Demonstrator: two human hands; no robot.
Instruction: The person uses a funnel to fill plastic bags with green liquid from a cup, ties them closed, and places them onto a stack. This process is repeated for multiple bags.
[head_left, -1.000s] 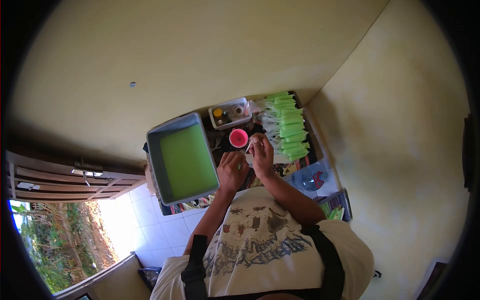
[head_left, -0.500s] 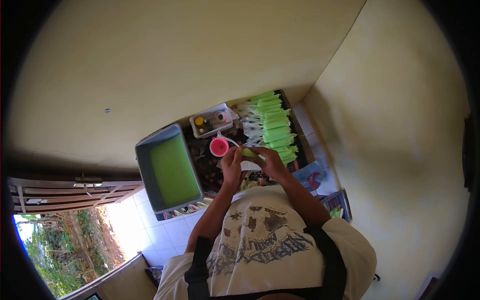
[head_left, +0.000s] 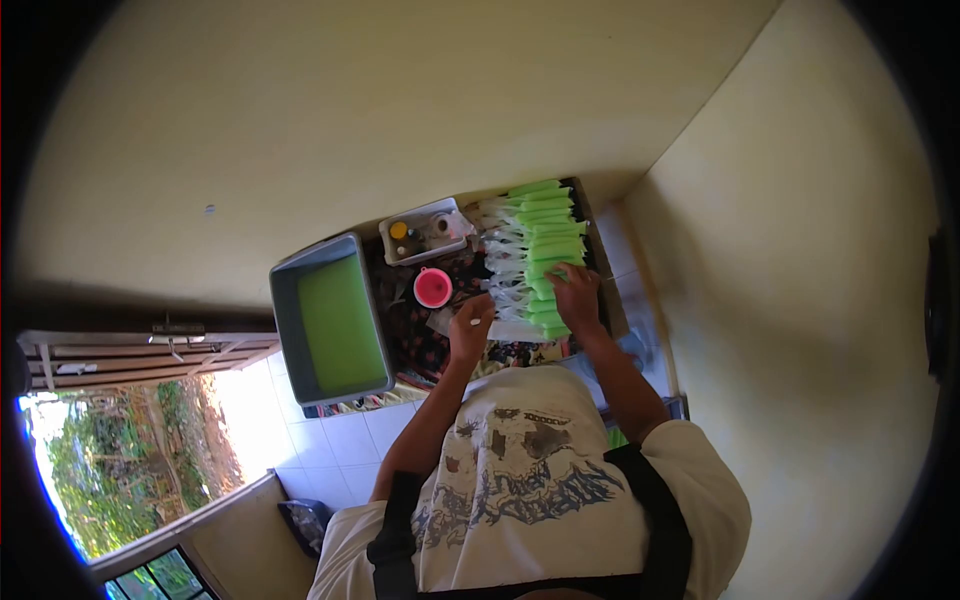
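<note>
Bags (head_left: 552, 228) of green contents, lying in a row on the counter (head_left: 412, 345), call for a light touch: set flat, parallel, never squeezed hard, clear tails (head_left: 508, 262) kept untangled. Right hand (head_left: 578, 295) reaches over the row's near end, fingers bent onto the bags; whether it pinches one cannot be told. Left hand (head_left: 472, 325) is curled beside the tails; anything pinched there is unclear. Bags appear plump, bright green, closely packed; tails transparent, crumpled.

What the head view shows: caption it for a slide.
Right hand at a row of green-filled bags, left hand near a round pink vessel, grey tub alongside.
</note>
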